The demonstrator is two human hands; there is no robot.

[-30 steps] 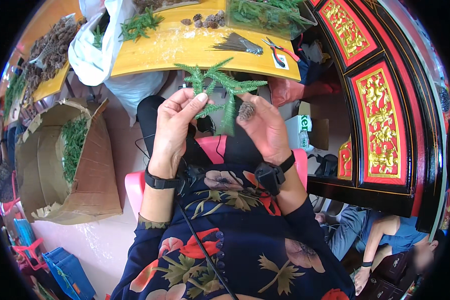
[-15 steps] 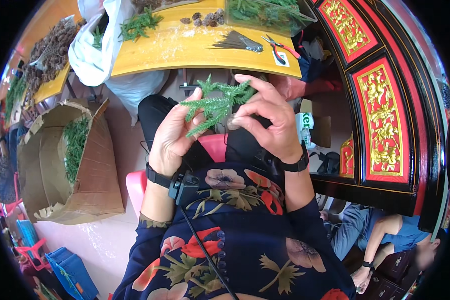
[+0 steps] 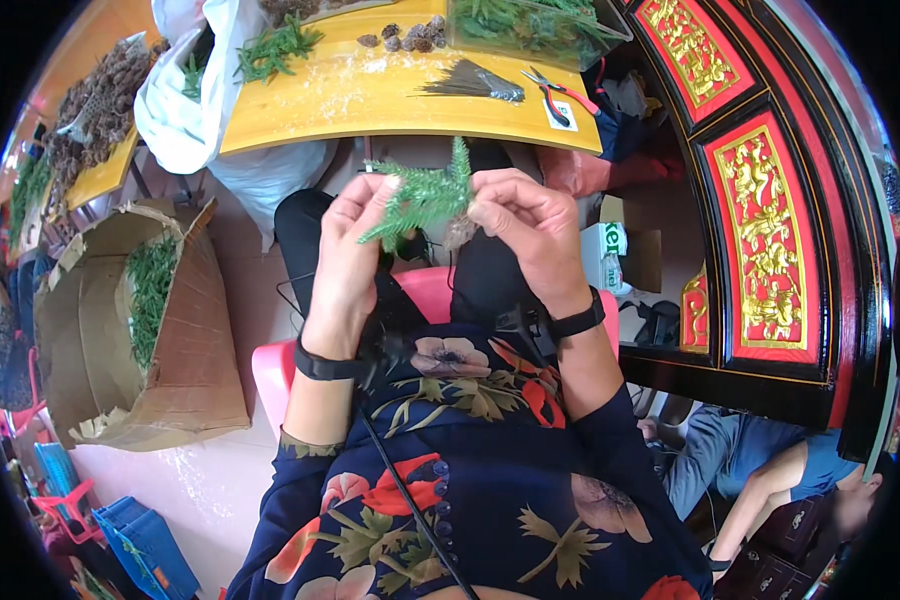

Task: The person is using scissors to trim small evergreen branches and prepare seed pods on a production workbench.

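Note:
Above my lap, both hands hold a green artificial pine sprig [image 3: 425,198]. My left hand [image 3: 352,235] is closed on its left side, thumb pressed against the fingers. At the other end my right hand [image 3: 538,228] pinches the sprig with thumb and forefinger. A small brownish lump, probably a pine cone [image 3: 460,233], hangs below the right fingertips, blurred. How it joins the sprig cannot be made out. On the yellow table [image 3: 320,112] ahead lie several pine cones [image 3: 410,37], a bundle of thin dark wires [image 3: 475,82] and red-handled pliers [image 3: 560,97].
A clear bin of greenery [image 3: 530,35] and loose sprigs [image 3: 278,50] are on the table, beside a white plastic bag [image 3: 180,110]. At left stands a torn cardboard box [image 3: 195,340] near a blue crate [image 3: 148,548]. Black-and-red carved furniture [image 3: 765,240] flanks the right; another person's arm [image 3: 760,500] shows below.
The sprig has turned and tilted between my hands. My right hand has moved lower, its raised fingers now folded in. My left wrist has rotated. The other person's arm has shifted.

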